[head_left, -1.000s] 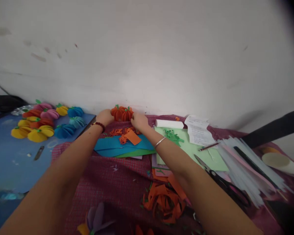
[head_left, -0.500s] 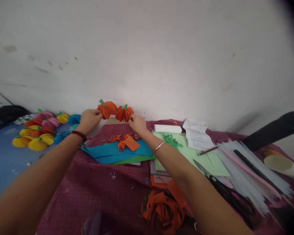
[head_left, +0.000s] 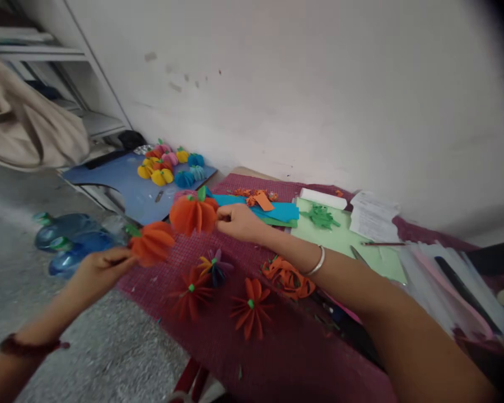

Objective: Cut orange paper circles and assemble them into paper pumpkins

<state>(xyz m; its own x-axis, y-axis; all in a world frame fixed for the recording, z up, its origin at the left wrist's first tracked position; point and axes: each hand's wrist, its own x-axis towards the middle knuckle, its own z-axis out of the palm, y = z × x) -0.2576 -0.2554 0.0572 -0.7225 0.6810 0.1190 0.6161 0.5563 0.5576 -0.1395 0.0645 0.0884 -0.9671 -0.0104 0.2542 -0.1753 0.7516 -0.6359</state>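
Observation:
My left hand (head_left: 103, 274) pinches an orange paper pumpkin (head_left: 152, 244) with a green leaf, held out past the table's left edge. Beside it, a second orange paper pumpkin (head_left: 193, 215) is pinched by my right hand (head_left: 240, 222) above the maroon cloth (head_left: 311, 352). Below my hands stand two orange folded-paper pumpkins, one at the left (head_left: 191, 291) and one at the right (head_left: 251, 307), with a small multicoloured one (head_left: 215, 267) behind them. On a blue board (head_left: 147, 198) at the back left sits a cluster of yellow, pink, orange and blue paper pumpkins (head_left: 162, 177).
Large water bottles (head_left: 82, 252) lie on the grey floor at left. A beige bag (head_left: 29, 123) hangs by a shelf. Orange paper scraps (head_left: 289, 280), blue paper (head_left: 283, 211), green sheets (head_left: 340, 246), a written note (head_left: 373, 218) and translucent sticks (head_left: 437, 285) lie along the table.
The view has swung left and down. Both hands, each still pinching an orange pumpkin, have come from near the wall toward me; more pumpkins and the floor now show.

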